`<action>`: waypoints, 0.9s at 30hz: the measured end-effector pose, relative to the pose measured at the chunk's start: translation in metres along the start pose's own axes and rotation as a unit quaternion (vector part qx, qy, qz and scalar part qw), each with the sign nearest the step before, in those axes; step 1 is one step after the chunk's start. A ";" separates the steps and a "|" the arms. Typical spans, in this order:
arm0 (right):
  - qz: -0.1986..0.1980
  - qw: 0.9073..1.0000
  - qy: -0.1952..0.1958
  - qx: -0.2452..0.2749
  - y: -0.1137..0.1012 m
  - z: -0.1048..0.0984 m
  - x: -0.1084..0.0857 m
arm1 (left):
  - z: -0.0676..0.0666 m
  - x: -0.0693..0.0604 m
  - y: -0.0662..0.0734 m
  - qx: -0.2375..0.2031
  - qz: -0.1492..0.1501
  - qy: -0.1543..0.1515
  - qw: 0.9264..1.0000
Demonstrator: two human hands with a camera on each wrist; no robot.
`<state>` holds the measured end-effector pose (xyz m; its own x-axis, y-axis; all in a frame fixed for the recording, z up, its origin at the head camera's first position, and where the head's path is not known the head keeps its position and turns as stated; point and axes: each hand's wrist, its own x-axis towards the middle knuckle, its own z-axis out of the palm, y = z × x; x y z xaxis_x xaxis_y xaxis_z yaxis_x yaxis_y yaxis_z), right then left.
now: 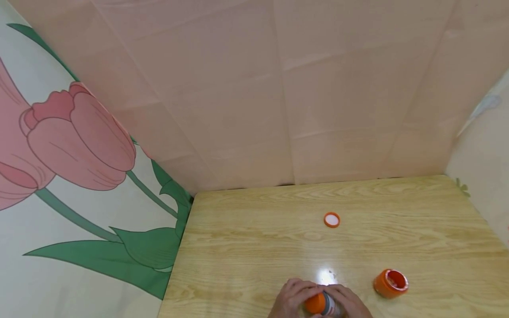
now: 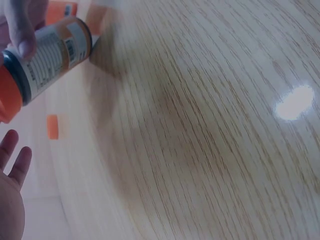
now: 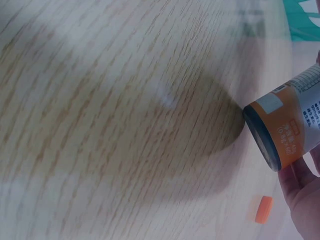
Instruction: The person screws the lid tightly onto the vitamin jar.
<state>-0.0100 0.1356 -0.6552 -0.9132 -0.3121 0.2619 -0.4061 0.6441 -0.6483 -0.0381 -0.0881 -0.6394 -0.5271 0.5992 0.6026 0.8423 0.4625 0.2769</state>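
Observation:
A supplement bottle point(image 1: 329, 304) with an orange cap point(image 1: 315, 303) lies tilted between both hands at the front edge of the head view. My left hand point(image 1: 292, 298) curves its fingers over the cap end. My right hand point(image 1: 350, 302) grips the bottle's body; in the right wrist view its fingers point(image 3: 296, 182) lie under the orange-and-grey label. The left wrist view shows the bottle point(image 2: 57, 55) with a thumb pressed on its label, and two spread fingers below the cap. The bottle's dark base shows in the right wrist view. Much of each hand is cut off by the frame.
An orange jar point(image 1: 391, 283) without a lid stands right of the hands on the wood-grain table point(image 1: 246, 238). Farther back lies an orange lid point(image 1: 332, 219), white inside up. A draped cloth point(image 1: 286, 97) hangs behind the table, and a tulip-printed panel point(image 1: 79, 145) borders the left.

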 end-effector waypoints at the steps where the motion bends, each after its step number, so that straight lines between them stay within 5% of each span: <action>1: 0.011 1.000 -0.006 0.003 -0.001 0.000 0.000 | 0.000 0.000 0.001 0.000 -0.006 -0.001 1.000; 6: 0.025 1.000 0.009 0.002 -0.003 0.001 -0.002 | 0.001 -0.002 0.006 -0.016 -0.070 -0.002 0.997; 13: -0.039 0.997 0.062 -0.031 0.003 0.006 -0.004 | 0.001 -0.004 0.010 -0.024 -0.148 -0.012 0.989; 17: -0.027 0.997 0.050 -0.044 -0.002 0.005 -0.005 | 0.002 -0.003 0.010 -0.017 -0.142 -0.014 0.990; 22: 0.023 0.999 -0.012 -0.021 -0.007 -0.004 -0.003 | 0.003 -0.002 0.009 -0.006 -0.111 0.004 0.994; 27: 0.069 0.995 -0.065 0.013 -0.009 -0.011 -0.001 | 0.001 -0.002 0.010 -0.029 -0.111 -0.006 0.993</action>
<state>-0.0056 0.1376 -0.6422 -0.9474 -0.3110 0.0753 -0.2745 0.6689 -0.6909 -0.0287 -0.0841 -0.6381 -0.7015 0.4943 0.5134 0.7102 0.5457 0.4448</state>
